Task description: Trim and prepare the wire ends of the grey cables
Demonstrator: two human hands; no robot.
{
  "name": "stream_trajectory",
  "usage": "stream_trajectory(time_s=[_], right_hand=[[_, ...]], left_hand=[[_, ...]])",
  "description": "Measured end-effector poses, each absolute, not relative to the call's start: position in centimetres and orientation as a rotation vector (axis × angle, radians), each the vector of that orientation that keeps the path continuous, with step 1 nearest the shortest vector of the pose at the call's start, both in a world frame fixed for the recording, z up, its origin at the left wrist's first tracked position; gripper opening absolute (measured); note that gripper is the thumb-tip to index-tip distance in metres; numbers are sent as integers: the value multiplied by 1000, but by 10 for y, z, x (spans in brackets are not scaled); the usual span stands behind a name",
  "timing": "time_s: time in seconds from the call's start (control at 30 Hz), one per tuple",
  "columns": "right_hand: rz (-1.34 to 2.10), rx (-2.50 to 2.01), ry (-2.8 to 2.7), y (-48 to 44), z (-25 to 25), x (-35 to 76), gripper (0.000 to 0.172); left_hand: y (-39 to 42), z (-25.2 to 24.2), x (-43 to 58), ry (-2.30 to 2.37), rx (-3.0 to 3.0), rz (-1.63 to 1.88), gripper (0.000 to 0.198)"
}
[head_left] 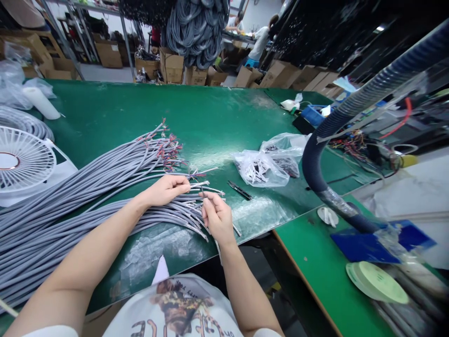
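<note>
My left hand (170,189) is closed in a pinch on the end of a grey cable, its white strands showing past the fingertips. Just to its right, my right hand (218,216) is also pinched shut. A thin dark bit shows at its fingertips, too small to name. Under and around both hands lies a bundle of grey cables (119,217) with whitish stripped ends. Behind it, a second bundle of grey cables (115,161) has red and dark inner wires fanned out at its tips. Black thread snips (240,190) lie on the table to the right of my hands.
Clear plastic bags (261,168) of small white and dark parts sit on the green table (217,112). A white fan (26,159) stands at the left. At the right, a thick flexible hose (315,164) arches over a lower side table (301,248). Two people are in the background.
</note>
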State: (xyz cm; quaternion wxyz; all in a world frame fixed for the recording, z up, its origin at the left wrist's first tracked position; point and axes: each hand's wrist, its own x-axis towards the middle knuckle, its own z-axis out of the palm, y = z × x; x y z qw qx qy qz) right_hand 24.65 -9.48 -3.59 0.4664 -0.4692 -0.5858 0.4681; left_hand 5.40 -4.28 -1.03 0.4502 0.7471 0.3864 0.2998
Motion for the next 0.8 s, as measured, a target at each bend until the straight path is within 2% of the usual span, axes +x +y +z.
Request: stream_trajectory(time_s=[0.17,0.33,0.53,0.8], right_hand=[[1087,-1156,-1516,-95,-32,246,26],[964,-957,-1818,-112,-20,249,24],[847,-1242,-1674,-106,-22,264,23],[880,-1302,-1722,-101,-28,270,24]], left_hand=[[-45,-12,57,994,1956,670,31],[-43,-19,60,1115,2034,673,27],[-42,-17,58,1104,1997,798,27],[-44,-13,55,1120,2072,879,24]])
